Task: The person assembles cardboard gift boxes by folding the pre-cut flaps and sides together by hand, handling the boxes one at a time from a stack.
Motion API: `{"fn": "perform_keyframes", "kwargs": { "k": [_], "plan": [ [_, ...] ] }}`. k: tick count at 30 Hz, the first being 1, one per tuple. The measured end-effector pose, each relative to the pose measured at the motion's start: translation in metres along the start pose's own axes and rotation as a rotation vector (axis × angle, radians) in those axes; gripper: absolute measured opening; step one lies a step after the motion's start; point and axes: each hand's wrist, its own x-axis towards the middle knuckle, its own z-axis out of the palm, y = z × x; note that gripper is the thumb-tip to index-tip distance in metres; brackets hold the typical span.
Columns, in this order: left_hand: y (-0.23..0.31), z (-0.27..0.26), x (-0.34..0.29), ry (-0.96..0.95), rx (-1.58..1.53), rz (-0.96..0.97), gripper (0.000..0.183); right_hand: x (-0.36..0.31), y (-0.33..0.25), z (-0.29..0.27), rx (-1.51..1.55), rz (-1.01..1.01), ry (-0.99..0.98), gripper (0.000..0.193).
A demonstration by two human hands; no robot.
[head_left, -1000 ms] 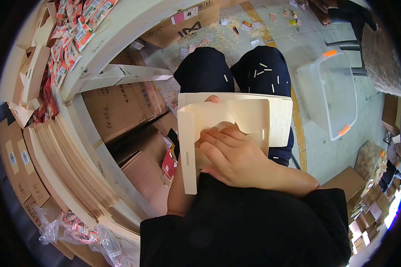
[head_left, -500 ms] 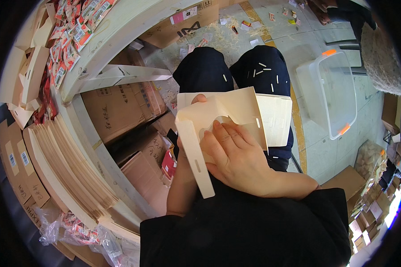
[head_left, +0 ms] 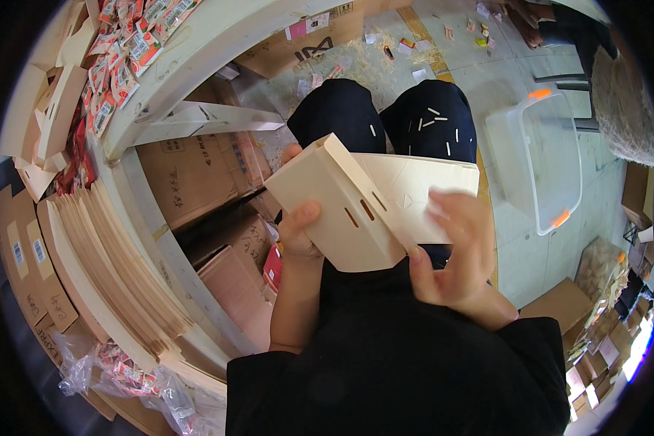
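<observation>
Above my lap, a cream cardboard box blank [head_left: 334, 221] is tilted, its side panels folded and small slots cut near the fold. My left hand [head_left: 300, 229] grips it by the left side, thumb on the face and fingers behind. Close to the blank's lower right corner is my right hand [head_left: 461, 258], thumb by the edge, fingers apart and blurred by motion. Beneath, more flat cream cardboard blanks [head_left: 443, 174] lie across my thighs. Small pale strips [head_left: 436, 116] are scattered on my dark trousers.
At left, a tall stack of flat cardboard sheets [head_left: 116, 276] stands beside a pile of red-and-white packets [head_left: 127, 65]. A white metal frame [head_left: 189, 120] runs alongside my legs. To the right sits a clear plastic bin [head_left: 534, 163] with orange latches. Scraps litter the floor ahead.
The blank has been turned and tilted, so its slotted outer face now shows. My right hand has come out of its inside and moved right; my left thumb now presses on the face.
</observation>
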Motion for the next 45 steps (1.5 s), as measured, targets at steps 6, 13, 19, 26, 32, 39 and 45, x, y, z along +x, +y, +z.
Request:
{"fn": "perform_keyframes", "kwargs": {
  "k": [6, 13, 19, 26, 32, 39, 45],
  "plan": [
    [-0.006, 0.011, 0.006, 0.039, 0.184, 0.183, 0.055, -0.003, 0.009, 0.023, 0.307, 0.373, -0.273, 0.043],
    [0.013, 0.027, 0.012, 0.116, 0.048, 0.18, 0.034, -0.007, 0.021, 0.025, 0.425, 0.539, -0.369, 0.038],
    [0.016, 0.031, 0.013, 0.035, 0.098, 0.26, 0.031, -0.016, 0.036, 0.042, 0.376, 0.075, -0.05, 0.046],
    [0.017, 0.038, 0.013, 0.197, 0.167, 0.379, 0.028, -0.007, 0.029, 0.047, 0.167, 0.053, 0.029, 0.025],
    [0.023, 0.031, 0.011, 0.11, 0.3, 0.384, 0.03, -0.009, 0.028, 0.051, 0.228, 0.147, 0.045, 0.02],
    [0.017, 0.034, 0.013, 0.066, 0.333, 0.458, 0.032, -0.006, 0.034, 0.054, 0.179, 0.113, 0.002, 0.015],
    [0.006, 0.028, 0.013, 0.18, 0.174, 0.404, 0.03, -0.015, 0.04, 0.076, 0.475, 0.026, 0.31, 0.037]
  ]
}}
